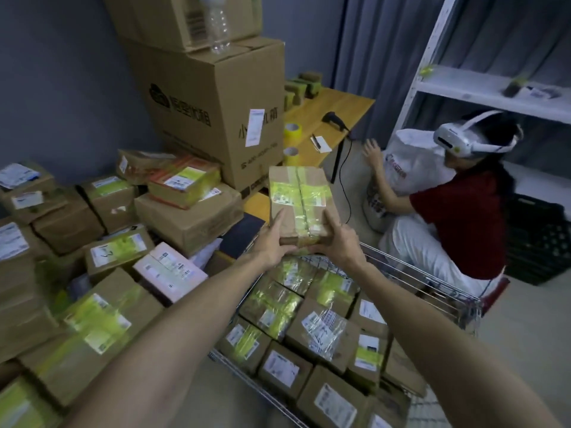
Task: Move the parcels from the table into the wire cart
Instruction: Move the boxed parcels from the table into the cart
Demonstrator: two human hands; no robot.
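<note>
Under my fingers [278, 218] the parcel [298, 196] is matt brown cardboard, banded with glossy yellow-green tape that wrinkles and shines. The wire cart [432, 281] is bright bare metal. The packed boxes [321, 332] in it are the same dull cardboard, with white paper labels and shiny film. The counter [340, 108] is smooth pale wood. The bottle [217, 23] is clear plastic, the shelf [463, 88] white-painted metal, the crate [537, 239] matt black plastic.

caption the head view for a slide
Left hand and right hand hold a taped parcel over the loaded wire cart
</note>
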